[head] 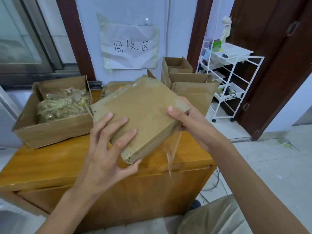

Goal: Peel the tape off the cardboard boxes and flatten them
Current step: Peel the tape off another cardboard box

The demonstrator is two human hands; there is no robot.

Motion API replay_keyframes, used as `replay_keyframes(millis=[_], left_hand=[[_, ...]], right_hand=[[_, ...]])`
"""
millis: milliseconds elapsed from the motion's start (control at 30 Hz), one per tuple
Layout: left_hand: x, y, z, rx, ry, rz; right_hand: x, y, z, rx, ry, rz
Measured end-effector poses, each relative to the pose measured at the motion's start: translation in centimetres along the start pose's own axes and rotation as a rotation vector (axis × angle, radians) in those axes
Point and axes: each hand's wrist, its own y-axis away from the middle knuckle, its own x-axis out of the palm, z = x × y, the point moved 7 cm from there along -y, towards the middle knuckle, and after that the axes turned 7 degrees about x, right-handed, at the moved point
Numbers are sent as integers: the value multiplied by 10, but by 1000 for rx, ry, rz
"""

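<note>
Held tilted above the bench (50,159), the light, stiff box (140,115) sits between the left hand (108,149), fingers spread and thumb under its corner, and the right hand (189,122) gripping the far edge, where clingy tape (172,154) dangles to pinch.

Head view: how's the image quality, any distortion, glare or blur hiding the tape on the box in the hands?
Head view: wide-angle bending bows the door frames and the cabinet edges; light is soft and even, without hard shadows. The held box is sharp, with a faint sheen on its taped top. The loose tape strip hanging below the right hand is clear and hard to trace. The left hand is sharp.
</note>
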Motion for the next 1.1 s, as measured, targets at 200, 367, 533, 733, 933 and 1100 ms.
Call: replay_keyframes(millis=[200,367,533,733,933,1100], left_hand=[[-28,-15,-13,2,-159,222],[-73,-94,-15,196,-174,235],[-60,-128,11,229,-355,547],[-51,-102,18,-7,-304,449],[-51,-76,9,-117,-374,350],[-49,-66,8,-151,-401,374]], right_hand=[[6,10,4,-185,12,-113],[26,36,45,-496,497,-81],[45,59,79,-790,820,-60],[32,56,74,-716,799,-139],[35,60,61,-656,759,-121],[35,63,55,-623,670,-122]])
